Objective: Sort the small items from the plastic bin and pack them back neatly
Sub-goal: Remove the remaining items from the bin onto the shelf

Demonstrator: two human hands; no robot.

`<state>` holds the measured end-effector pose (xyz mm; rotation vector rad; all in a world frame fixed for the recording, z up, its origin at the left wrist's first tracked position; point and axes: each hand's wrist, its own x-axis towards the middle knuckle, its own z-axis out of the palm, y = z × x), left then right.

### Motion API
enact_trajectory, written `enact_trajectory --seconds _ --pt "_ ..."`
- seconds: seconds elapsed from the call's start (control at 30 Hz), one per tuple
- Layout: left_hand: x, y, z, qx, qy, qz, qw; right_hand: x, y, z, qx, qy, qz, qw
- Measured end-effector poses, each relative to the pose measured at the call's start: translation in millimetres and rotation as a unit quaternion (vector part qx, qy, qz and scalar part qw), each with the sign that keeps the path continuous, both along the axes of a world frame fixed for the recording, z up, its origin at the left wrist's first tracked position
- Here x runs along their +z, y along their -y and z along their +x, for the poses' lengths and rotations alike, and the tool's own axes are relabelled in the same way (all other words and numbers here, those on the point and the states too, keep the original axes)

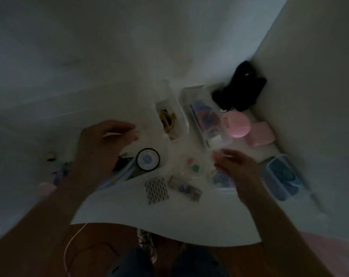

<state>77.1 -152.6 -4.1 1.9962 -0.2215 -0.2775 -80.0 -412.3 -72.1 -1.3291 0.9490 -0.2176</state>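
Mid-sort: items still loose on table (117, 204), bins (170, 120) part-filled. Left hand (101, 144) pinches something small; right hand (235, 166) blurred, can't tell.

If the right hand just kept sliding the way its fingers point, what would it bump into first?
The right hand points up and to the left over the white table. Probably the first thing it would meet is the small clear container with pink and green bits. The picture is dark and blurred, so the hand's height is uncertain.

Left hand (107, 140) fingers curled, blurred; right hand (235, 164) fingers loosely extended.
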Motion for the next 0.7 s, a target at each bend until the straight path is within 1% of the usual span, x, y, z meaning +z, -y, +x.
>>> enact_trajectory --seconds 0.07,0.13,0.3,0.33,0.37,0.43,0.47,0.5,0.53,0.57,0.6,0.63,0.67,0.7 --pt "-1.2 26.2 -27.3 -0.015 -0.037 -0.005 0.999 -34.0 -5.6 -7.1 -0.005 -0.04 0.026 0.999" --pt "-6.3 45.0 -47.6 -0.023 -0.065 -0.002 0.998 -58.9 -13.0 -3.1 -0.007 -0.058 0.056 0.997" --pt "-15.9 75.1 -86.0 -0.023 -0.151 -0.038 0.988 -75.3 -16.7 8.8 0.002 -0.05 0.124 0.991" --pt "-19.2 80.8 -93.9 -0.03 -0.169 -0.036 0.984 -77.0 -15.3 5.2 0.017 -0.049 0.105 0.993" --pt "-24.5 87.1 -102.7 -0.036 -0.185 -0.025 0.982 -80.3 -13.1 -1.8 0.041 -0.054 0.061 0.996" --pt "-38.8 102.1 -122.3 -0.036 -0.221 -0.003 0.975 -84.0 -4.2 -23.8 0.071 -0.072 -0.082 0.991" --pt "-47.5 110.5 -132.7 -0.032 -0.248 -0.006 0.968 -84.5 4.4 -37.5 0.072 -0.084 -0.175 0.978" --pt "-57.6 119.9 -143.0 -0.032 -0.277 -0.016 0.96 -86.8 16.0 -51.7 0.078 -0.085 -0.28 0.953" --pt "-67.9 129.5 -152.1 -0.033 -0.306 -0.028 0.951 -88.2 28.9 -63.5 0.102 -0.085 -0.381 0.915" --pt "-77.9 139.2 -159.9 -0.027 -0.338 -0.036 0.94 -91.6 42.9 -72.8 0.151 -0.095 -0.452 0.874" --pt "-87.0 148.3 -166.8 -0.012 -0.373 -0.047 0.926 -95.5 55.7 -79.1 0.225 -0.119 -0.489 0.835" --pt "-95.6 156.5 -172.2 0.011 -0.411 -0.06 0.91 -101.7 67.5 -83.1 0.302 -0.15 -0.498 0.799" --pt "-102.4 165.0 -176.3 0.04 -0.445 -0.077 0.891 -105.9 77.2 -84.3 0.37 -0.178 -0.491 0.769" --pt "-108.2 172.1 -179.3 0.067 -0.469 -0.094 0.876 -109.4 85.5 -83.2 0.417 -0.191 -0.48 0.748"
